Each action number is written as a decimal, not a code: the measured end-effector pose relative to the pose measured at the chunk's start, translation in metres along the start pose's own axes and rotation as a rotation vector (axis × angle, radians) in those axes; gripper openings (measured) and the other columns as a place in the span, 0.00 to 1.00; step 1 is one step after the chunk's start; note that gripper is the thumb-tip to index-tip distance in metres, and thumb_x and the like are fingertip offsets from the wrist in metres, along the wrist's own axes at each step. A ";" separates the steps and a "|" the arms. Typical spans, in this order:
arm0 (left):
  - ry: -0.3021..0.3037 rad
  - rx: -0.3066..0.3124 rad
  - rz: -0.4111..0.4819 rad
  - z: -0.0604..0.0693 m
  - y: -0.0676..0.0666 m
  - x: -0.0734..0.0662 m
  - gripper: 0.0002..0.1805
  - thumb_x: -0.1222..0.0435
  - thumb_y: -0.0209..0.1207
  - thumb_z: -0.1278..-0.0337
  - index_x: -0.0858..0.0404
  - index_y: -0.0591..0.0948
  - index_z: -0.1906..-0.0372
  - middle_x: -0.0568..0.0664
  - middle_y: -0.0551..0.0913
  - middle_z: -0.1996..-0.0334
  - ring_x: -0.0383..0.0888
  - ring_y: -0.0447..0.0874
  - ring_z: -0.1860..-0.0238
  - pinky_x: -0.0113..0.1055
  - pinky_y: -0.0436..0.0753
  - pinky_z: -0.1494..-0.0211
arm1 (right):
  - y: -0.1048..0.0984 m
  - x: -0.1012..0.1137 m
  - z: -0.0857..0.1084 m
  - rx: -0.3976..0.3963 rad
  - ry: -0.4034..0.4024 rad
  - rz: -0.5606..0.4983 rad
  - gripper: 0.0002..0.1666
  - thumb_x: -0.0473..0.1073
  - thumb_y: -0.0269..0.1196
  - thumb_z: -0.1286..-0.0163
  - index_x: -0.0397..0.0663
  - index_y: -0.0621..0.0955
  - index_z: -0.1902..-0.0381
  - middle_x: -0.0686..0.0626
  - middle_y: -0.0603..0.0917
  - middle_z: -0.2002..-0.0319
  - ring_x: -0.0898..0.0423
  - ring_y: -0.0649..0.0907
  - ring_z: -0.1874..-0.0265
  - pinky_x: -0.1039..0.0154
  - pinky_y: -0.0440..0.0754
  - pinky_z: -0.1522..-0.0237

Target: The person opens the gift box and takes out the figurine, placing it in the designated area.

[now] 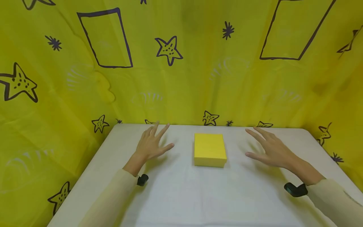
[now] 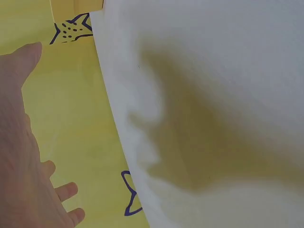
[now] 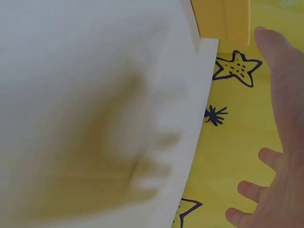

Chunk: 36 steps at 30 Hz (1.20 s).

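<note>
A yellow lidded box (image 1: pixel 210 148) lies on the white table, between the two hands. To its left, my left hand (image 1: pixel 151 145) hovers over the tabletop with fingers spread, touching nothing. On the other side my right hand (image 1: pixel 272 149) is held up in the same way, fingers apart and holding nothing. In the left wrist view, part of the box (image 2: pixel 76 9) shows at the top edge beyond the thumb. The right wrist view also catches a part of the box (image 3: pixel 223 19) near the thumb tip.
The white table (image 1: pixel 175 198) carries soft shadows of both hands. A yellow curtain (image 1: pixel 193 85) with drawn starfish and shells hangs behind the table and along both sides. Each wrist wears a dark strap device, one on the left (image 1: pixel 142 180) and one on the right (image 1: pixel 296 189).
</note>
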<state>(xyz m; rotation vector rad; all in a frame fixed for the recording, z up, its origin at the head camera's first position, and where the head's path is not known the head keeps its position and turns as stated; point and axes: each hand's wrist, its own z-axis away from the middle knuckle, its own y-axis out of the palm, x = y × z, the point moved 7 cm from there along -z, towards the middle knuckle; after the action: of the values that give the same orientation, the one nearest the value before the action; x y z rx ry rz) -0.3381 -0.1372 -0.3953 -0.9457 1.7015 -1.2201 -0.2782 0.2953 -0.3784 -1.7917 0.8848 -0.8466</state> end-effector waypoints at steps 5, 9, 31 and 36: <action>0.013 0.012 0.019 -0.004 0.006 -0.008 0.48 0.29 0.50 0.37 0.37 0.50 0.17 0.60 0.45 0.17 0.69 0.56 0.24 0.67 0.56 0.23 | 0.003 0.005 -0.009 0.042 -0.005 -0.033 0.53 0.62 0.72 0.35 0.58 0.62 0.20 0.31 0.62 0.25 0.25 0.66 0.32 0.21 0.62 0.38; 0.036 0.017 0.073 -0.008 0.011 -0.017 0.47 0.31 0.50 0.35 0.38 0.50 0.17 0.60 0.47 0.18 0.68 0.58 0.25 0.67 0.60 0.26 | 0.003 0.010 -0.015 0.059 0.001 -0.078 0.51 0.61 0.71 0.34 0.58 0.62 0.20 0.33 0.62 0.24 0.26 0.65 0.32 0.21 0.62 0.38; 0.084 0.180 0.492 -0.019 0.033 -0.070 0.45 0.39 0.58 0.32 0.34 0.49 0.18 0.59 0.45 0.18 0.64 0.73 0.33 0.65 0.76 0.37 | 0.033 0.036 -0.049 0.114 -0.001 -0.409 0.45 0.55 0.68 0.28 0.53 0.62 0.20 0.40 0.63 0.23 0.33 0.70 0.32 0.29 0.73 0.39; 0.117 0.205 0.619 -0.020 0.036 -0.080 0.45 0.44 0.61 0.32 0.41 0.53 0.17 0.58 0.53 0.21 0.53 0.81 0.48 0.49 0.82 0.46 | 0.042 0.042 -0.052 0.165 0.031 -0.518 0.46 0.55 0.68 0.28 0.57 0.61 0.19 0.38 0.61 0.23 0.32 0.81 0.42 0.41 0.85 0.49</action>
<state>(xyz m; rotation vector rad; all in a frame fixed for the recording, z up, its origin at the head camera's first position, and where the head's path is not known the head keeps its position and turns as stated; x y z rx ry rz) -0.3297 -0.0487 -0.4111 -0.1926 1.7350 -1.0089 -0.3097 0.2241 -0.3935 -1.8889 0.3501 -1.2370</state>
